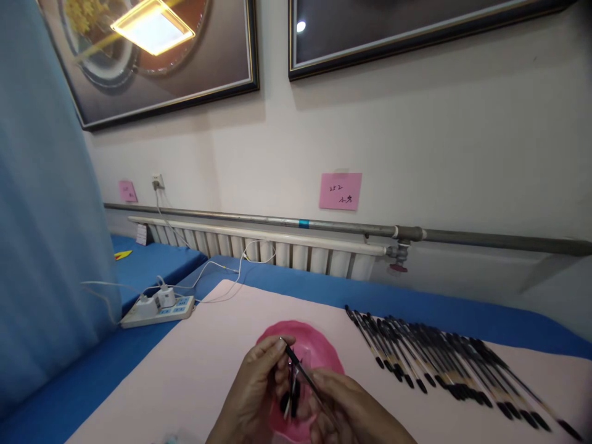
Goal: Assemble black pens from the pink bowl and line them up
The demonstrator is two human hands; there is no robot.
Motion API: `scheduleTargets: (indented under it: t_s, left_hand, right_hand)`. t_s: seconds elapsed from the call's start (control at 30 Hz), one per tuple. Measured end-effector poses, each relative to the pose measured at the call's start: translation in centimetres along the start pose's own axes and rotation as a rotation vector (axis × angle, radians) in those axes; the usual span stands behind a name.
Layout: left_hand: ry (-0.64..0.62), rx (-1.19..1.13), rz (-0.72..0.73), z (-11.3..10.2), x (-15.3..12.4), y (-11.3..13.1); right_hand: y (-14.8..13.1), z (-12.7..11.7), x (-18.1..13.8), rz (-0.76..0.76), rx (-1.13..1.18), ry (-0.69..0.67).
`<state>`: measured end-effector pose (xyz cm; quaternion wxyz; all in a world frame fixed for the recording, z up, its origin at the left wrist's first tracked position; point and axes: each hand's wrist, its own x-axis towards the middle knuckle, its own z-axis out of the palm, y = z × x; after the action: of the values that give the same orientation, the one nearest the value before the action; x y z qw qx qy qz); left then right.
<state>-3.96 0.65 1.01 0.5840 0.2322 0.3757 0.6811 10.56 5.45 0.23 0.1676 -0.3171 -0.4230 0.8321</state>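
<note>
A slim dark pen (301, 372) is held at a slant between my two hands, above a pink scalloped bowl (326, 346). My left hand (252, 385) is closed, pinching the pen's upper end between thumb and fingers. On the pen's lower part, my right hand (345, 401) is also closed, its fingers partly blurred. Inside the bowl lie small black and clear pen parts (287, 404), half hidden by the hands. To the right, a long row of pens (416, 351) with black ends lies side by side on the pink sheet.
The pink sheet (194, 364) covers a blue table (282, 274). A power strip (160, 311) with white plugs and cables sits at the left. Behind the table run a radiator (296, 256) and a pipe (259, 219). A blue curtain (41, 216) hangs at the left.
</note>
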Motion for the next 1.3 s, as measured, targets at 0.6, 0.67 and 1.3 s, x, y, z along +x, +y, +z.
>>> scheduleTargets:
  t_s: [0.6, 0.67, 1.3]
  left_hand:
    - [0.077, -0.007, 0.037, -0.2, 0.2, 0.2]
    - [0.133, 0.035, 0.063, -0.6, 0.4, 0.4]
    - [-0.07, 0.215, -0.057, 0.4, -0.3, -1.2]
  right_hand:
    - [0.2, 0.1, -0.6, -0.239, -0.345, 0.165]
    - [-0.1, -0.3, -0.7, -0.275, -0.486, 0.246]
    - [-0.6, -0.4, -0.9, -0.31, -0.586, 0.134]
